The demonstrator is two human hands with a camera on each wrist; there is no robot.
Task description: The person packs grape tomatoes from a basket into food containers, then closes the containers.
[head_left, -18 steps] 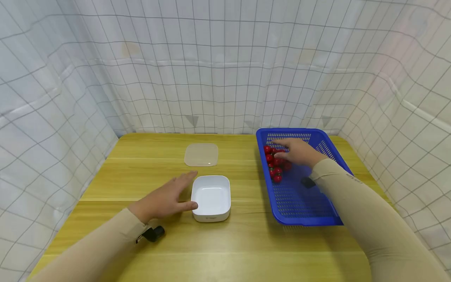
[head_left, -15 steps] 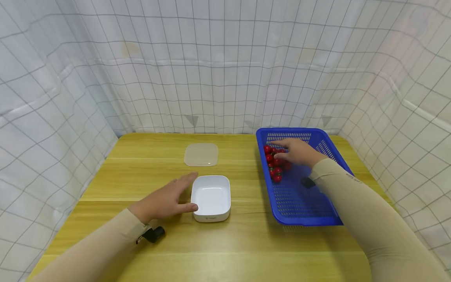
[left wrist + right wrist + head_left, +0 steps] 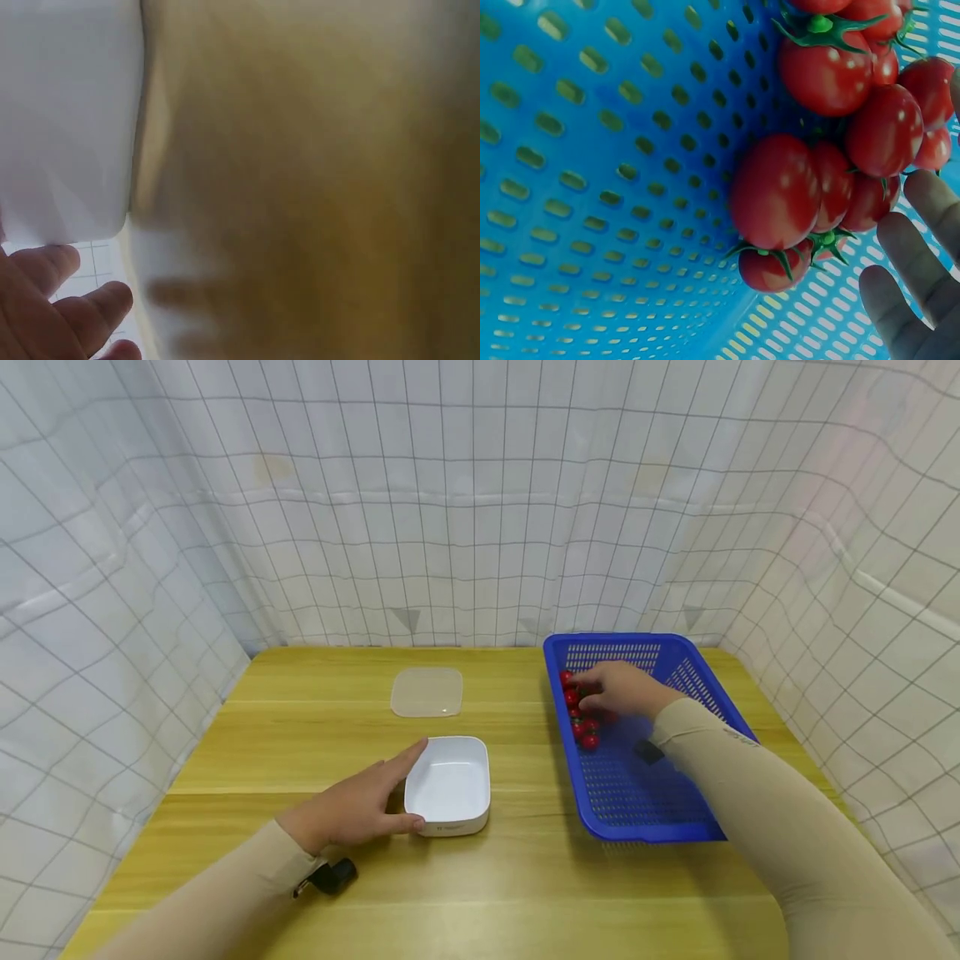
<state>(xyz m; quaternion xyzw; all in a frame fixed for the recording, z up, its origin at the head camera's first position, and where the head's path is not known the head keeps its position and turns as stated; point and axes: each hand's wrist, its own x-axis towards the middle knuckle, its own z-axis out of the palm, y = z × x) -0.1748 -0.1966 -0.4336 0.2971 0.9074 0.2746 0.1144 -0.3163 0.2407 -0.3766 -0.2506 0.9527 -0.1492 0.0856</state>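
Observation:
My left hand (image 3: 360,806) spans the left side of a white square food container (image 3: 450,781). Its thumb lies at the near left corner and its index finger at the far left one. In the left wrist view, fingertips (image 3: 64,259) meet the container's white wall (image 3: 67,127). My right hand (image 3: 626,689) reaches down into a blue plastic basket (image 3: 564,739), over a cluster of cherry tomatoes (image 3: 588,742). The right wrist view shows spread, slightly bent fingers (image 3: 900,244) beside the red tomatoes (image 3: 776,191), whose green stems show. The hand covers part of the cluster in the head view.
A translucent flat lid (image 3: 427,692) lies on the wooden table (image 3: 300,710) behind the container. The basket stands at the right with raised, perforated walls. White checked curtains (image 3: 465,527) enclose the table at the back and both sides.
My left hand has come slightly nearer me and closed in on the container's side. My right hand's fingers have bent down toward the tomatoes. Container, lid and basket keep their places.

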